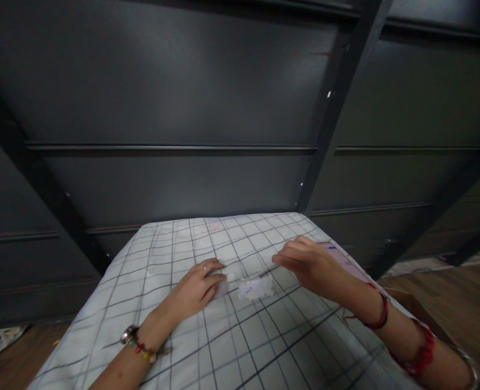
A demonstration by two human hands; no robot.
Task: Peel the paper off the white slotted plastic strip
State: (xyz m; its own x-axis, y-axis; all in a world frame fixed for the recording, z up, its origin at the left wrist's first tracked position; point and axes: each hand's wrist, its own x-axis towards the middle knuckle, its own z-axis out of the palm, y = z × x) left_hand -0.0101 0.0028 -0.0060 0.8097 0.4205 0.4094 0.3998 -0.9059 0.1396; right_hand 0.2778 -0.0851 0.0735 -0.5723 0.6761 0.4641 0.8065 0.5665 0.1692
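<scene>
My left hand (197, 287) rests on the white checked cloth (240, 346), its fingers apart and bent downward. Its fingertips touch or lie beside a small clear plastic piece (221, 288). In the middle, a little crumpled patch of whitish, see-through material (256, 287) lies flat between both hands. My right hand (305, 262) is raised slightly to the right of it, thumb and fingers pinched together. From this pinch a thin pale strand (260, 272) seems to run toward the left hand; it is too fine to name.
A pinkish printed sheet (341, 260) lies at the table's right edge, partly behind my right forearm. Dark metal panels (191, 184) rise behind the table. A cardboard box (410, 306) stands low at the right, and a printed packet (0, 342) lies on the floor at left.
</scene>
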